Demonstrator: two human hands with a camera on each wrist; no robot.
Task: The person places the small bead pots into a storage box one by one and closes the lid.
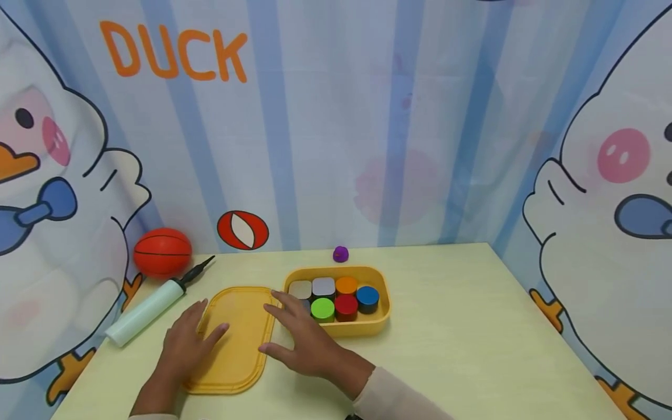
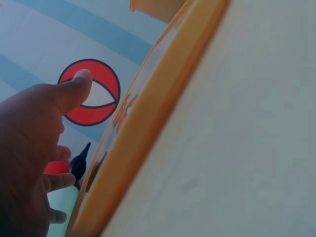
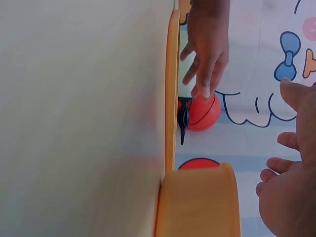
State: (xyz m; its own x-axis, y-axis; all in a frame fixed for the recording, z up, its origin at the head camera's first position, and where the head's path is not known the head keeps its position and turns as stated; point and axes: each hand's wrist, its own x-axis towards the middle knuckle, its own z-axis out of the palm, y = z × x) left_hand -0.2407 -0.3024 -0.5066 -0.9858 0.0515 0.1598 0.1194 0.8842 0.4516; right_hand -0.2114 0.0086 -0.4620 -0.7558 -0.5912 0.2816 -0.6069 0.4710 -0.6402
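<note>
A flat yellow lid (image 1: 238,338) lies on the table in front of me. Over its left edge is my left hand (image 1: 185,344), fingers spread and nothing in its grasp. My right hand (image 1: 307,341) hovers between the lid and a yellow box (image 1: 385,300), its fingers loosely extended and holding nothing. Inside the box stand several small round jars with coloured caps, among them a green one (image 1: 322,310), a red one (image 1: 346,307) and a blue one (image 1: 368,298). My right hand hides part of the box's front left corner. In the left wrist view the left thumb (image 2: 74,91) is stretched out.
A pale green hand pump (image 1: 147,312) with a black nozzle lies at the left, beside a red ball (image 1: 163,252). A small purple object (image 1: 340,254) sits behind the box. A printed curtain (image 1: 336,116) rises along the table's back edge.
</note>
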